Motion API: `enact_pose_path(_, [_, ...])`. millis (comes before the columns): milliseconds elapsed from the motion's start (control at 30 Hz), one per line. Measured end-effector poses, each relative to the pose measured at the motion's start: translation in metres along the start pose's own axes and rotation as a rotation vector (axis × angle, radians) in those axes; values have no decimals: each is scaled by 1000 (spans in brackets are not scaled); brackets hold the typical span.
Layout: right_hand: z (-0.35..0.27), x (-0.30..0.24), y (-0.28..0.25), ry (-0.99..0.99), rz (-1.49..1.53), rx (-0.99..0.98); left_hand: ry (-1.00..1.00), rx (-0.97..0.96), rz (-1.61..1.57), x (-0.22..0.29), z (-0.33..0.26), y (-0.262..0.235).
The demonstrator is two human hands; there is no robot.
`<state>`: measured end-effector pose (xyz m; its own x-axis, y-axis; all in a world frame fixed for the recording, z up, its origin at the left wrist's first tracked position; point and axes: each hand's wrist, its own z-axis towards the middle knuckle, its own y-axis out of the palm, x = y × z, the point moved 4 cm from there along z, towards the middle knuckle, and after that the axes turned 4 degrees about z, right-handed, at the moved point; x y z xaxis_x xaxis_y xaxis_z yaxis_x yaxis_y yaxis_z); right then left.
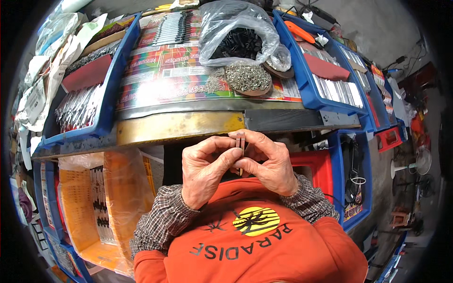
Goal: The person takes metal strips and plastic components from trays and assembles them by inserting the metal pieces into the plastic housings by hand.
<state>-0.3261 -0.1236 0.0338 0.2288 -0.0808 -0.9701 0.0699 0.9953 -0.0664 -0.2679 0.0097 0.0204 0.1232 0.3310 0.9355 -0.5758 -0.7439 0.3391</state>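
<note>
Hands, two: left hand [204, 167] and right hand [269, 165], both curled inward, thumbs and forefingers pinching one slender piece [240, 142] between them. Sits near the middle of the view, between the bench edge [179, 127] and the orange shirt [212, 236].

On the bench: one clear plastic bag [226, 12] holding black pieces [238, 43], too tangled to count; one heap of tiny silver bits [247, 77], likewise uncountable, with one thinner scatter [214, 84] beside it; one row of slim silver strips [172, 28], too close-set for a sure count. Flanking these, one left blue tray [112, 101] and one right blue tray [330, 105], with one orange handle [299, 32] lying across the latter. Below, one orange crate [71, 188] at left and one blue bin [336, 160] at right.

As for the slender piece: looks narrow and straight, stands near upright in the view, dark reddish-brown above, with a paler line down its length and a yellowish lower tip. Partly hidden by fingers; cannot tell whether single or in several parts.
</note>
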Motion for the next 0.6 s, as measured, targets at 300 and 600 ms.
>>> enact_pose_path(300, [2,4,4,69,20,-20,-33,1,-92,-6,1,-3])
enact_pose_path(600, [7,12,5,104,-22,-24,-87,2,-143,-16,5,-8])
